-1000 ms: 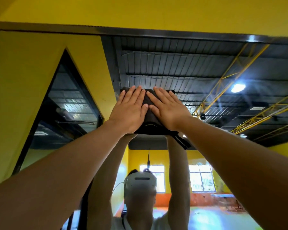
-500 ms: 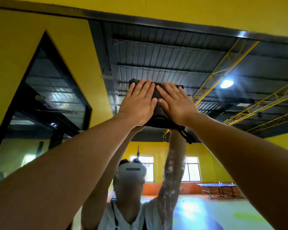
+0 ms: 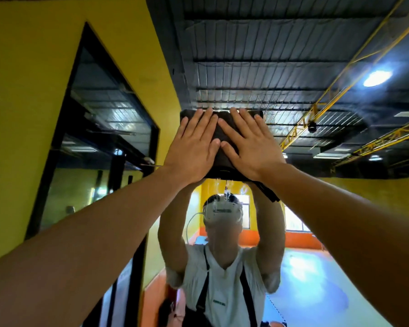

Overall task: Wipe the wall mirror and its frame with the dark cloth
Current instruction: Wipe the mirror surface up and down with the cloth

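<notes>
Head view showed your left hand (image 3: 194, 149) and right hand (image 3: 250, 147) flat, fingers straight, pressing the dark folded cloth (image 3: 221, 161) against the large wall mirror (image 3: 293, 79). Your left hand lay at the cloth's nine o'clock, your right at three o'clock.

cloth (image 3: 223, 135): dark, folded into a flat pad, lying flush against the glass up high, with a loose strap-like end poking out at its lower right corner
mirror (image 3: 269, 67): big upright wall glass, pretty reflective, wet-looking streaks just under the cloth
</notes>
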`<state>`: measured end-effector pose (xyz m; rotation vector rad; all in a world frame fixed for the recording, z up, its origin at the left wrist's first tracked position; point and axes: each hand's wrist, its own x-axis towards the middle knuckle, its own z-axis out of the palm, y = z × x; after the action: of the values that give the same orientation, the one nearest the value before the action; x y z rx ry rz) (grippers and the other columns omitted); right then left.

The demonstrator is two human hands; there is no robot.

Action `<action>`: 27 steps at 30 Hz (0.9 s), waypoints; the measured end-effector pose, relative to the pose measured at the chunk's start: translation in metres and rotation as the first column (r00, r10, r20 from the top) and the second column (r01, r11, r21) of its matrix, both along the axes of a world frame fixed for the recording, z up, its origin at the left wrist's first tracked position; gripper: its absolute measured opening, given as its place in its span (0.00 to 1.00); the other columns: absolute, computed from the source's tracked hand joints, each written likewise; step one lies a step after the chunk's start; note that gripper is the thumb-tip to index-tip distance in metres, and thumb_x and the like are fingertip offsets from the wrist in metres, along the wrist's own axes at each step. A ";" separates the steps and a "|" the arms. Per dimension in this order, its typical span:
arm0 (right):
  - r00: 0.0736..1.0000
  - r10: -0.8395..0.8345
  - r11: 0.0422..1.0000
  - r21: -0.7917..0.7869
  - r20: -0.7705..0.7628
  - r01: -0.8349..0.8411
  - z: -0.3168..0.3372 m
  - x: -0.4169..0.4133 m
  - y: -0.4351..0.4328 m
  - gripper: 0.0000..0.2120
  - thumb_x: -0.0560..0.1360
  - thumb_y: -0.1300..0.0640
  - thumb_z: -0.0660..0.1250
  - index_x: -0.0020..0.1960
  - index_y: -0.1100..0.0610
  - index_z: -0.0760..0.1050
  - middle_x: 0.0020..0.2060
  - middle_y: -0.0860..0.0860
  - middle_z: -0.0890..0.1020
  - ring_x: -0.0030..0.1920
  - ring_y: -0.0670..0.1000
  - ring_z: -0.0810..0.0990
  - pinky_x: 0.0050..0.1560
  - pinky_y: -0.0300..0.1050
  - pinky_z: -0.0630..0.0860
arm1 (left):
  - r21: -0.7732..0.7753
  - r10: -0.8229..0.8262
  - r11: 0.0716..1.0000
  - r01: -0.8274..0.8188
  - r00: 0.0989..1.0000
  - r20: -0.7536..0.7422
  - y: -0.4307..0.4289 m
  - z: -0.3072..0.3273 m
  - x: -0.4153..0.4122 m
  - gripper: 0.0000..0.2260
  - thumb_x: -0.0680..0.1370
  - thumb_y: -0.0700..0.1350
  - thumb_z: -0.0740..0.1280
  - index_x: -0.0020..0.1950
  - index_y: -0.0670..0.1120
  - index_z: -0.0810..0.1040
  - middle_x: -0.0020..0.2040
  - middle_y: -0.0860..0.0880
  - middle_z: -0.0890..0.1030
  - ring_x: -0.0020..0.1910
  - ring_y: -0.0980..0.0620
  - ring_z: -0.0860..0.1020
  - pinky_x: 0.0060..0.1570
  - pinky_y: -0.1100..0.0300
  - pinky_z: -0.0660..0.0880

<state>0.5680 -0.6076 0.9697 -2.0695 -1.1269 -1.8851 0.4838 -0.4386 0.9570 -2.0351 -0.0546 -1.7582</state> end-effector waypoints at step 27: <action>0.994 0.044 0.998 0.029 0.099 -0.048 -0.225 0.003 0.007 0.27 0.86 0.44 0.52 0.83 0.51 0.57 0.83 0.56 0.55 0.83 0.58 0.50 0.81 0.61 0.52 | -0.007 -0.012 1.000 0.012 0.998 -0.062 0.008 -0.223 -0.008 0.27 0.87 0.53 0.49 0.84 0.42 0.54 0.85 0.45 0.52 0.84 0.45 0.48 0.82 0.44 0.50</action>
<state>0.5711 -0.6002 0.7443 -1.9371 -1.1475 -1.9889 0.4756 -0.4308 0.7343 -2.0978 -0.0289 -1.7027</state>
